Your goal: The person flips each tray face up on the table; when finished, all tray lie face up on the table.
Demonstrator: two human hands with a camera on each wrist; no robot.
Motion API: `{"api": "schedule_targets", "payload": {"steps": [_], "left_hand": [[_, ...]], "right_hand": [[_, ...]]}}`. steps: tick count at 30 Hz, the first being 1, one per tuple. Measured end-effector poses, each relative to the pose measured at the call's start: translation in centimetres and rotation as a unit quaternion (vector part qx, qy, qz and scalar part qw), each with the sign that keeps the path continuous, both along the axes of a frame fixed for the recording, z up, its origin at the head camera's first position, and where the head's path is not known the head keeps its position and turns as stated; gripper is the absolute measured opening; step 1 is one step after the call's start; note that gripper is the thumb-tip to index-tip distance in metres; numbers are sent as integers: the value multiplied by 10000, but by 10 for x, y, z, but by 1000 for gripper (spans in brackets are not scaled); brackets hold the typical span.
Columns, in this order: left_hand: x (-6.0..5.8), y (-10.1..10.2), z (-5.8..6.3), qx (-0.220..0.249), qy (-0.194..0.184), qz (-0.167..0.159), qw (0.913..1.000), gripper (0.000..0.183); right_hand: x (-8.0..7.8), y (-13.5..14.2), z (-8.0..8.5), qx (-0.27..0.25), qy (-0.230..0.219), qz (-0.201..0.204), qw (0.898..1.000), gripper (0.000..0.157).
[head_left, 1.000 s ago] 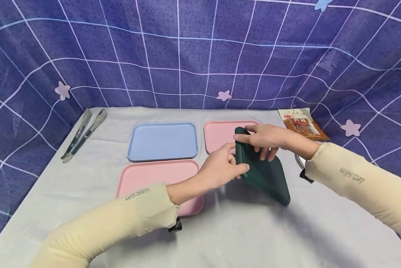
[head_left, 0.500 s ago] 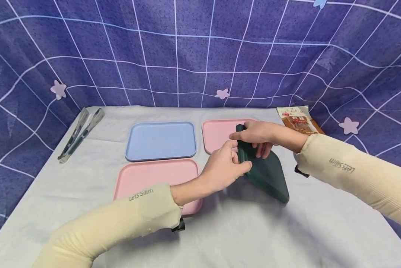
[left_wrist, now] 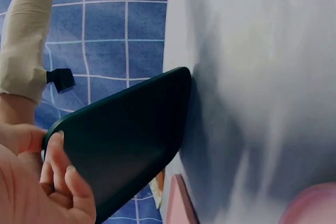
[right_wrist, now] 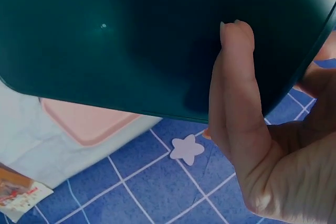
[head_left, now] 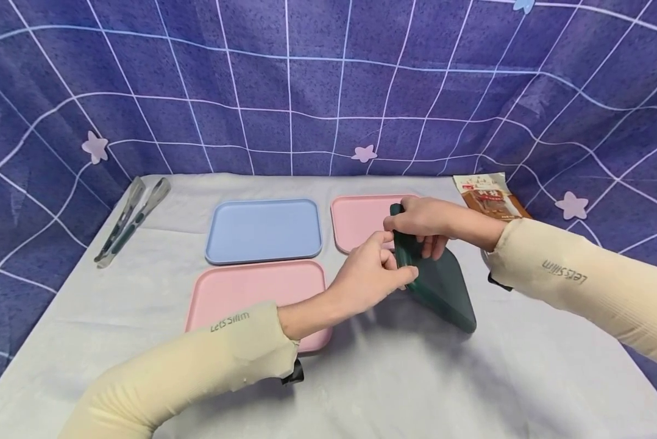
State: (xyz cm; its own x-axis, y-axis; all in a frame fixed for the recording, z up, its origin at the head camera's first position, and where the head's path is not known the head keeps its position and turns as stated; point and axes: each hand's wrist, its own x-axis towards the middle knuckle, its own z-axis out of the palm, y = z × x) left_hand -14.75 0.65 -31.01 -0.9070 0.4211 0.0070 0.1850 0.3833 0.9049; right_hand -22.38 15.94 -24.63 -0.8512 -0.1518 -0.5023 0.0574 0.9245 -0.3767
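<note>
Tilted steeply above the table, a dark green tray (head_left: 443, 283) has one corner pointing down close over the white cloth. My left hand (head_left: 365, 271) pinches its raised left edge, thumb and fingers at the rim. Farther up the same edge, my right hand (head_left: 424, 221) grips the upper corner. The right wrist view shows the fingers of the right hand (right_wrist: 239, 77) lying against the broad face of the tray (right_wrist: 105, 51). In the left wrist view the left hand (left_wrist: 47, 182) is at the near end of the tray (left_wrist: 126, 129).
A blue tray (head_left: 264, 230) lies behind a pink tray (head_left: 252, 286), which the left arm partly covers. Another pink tray (head_left: 358, 219) sits behind the hands. Metal tongs (head_left: 133, 222) lie at the back left, and a brown food packet (head_left: 490, 196) at the back right.
Both hands keep hold of the green tray, whose raised edge has shifted slightly right. The view has moved a little, and the tilt is nearly the same.
</note>
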Motion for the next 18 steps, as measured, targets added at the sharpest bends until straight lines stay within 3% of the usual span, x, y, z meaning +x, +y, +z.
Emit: {"api": "schedule_targets", "payload": {"steps": [4,10,14,18], "left_hand": [[-1,-3,3,-3,-109,-738,9972,86],[-3,-8,-1,-210,-183,-1812,9831,93],[-4,-9,-8,-549,27,-2113,9759,84],[-5,-10,-17,-652,77,-2165,9741,78]], "right_hand": [[5,8,7,-181,-85,-11,9998,41],[14,24,19,-598,-261,-4,9979,47],[17,34,28,-668,-105,10,9977,59],[18,45,36,-645,110,-10,9979,72]]}}
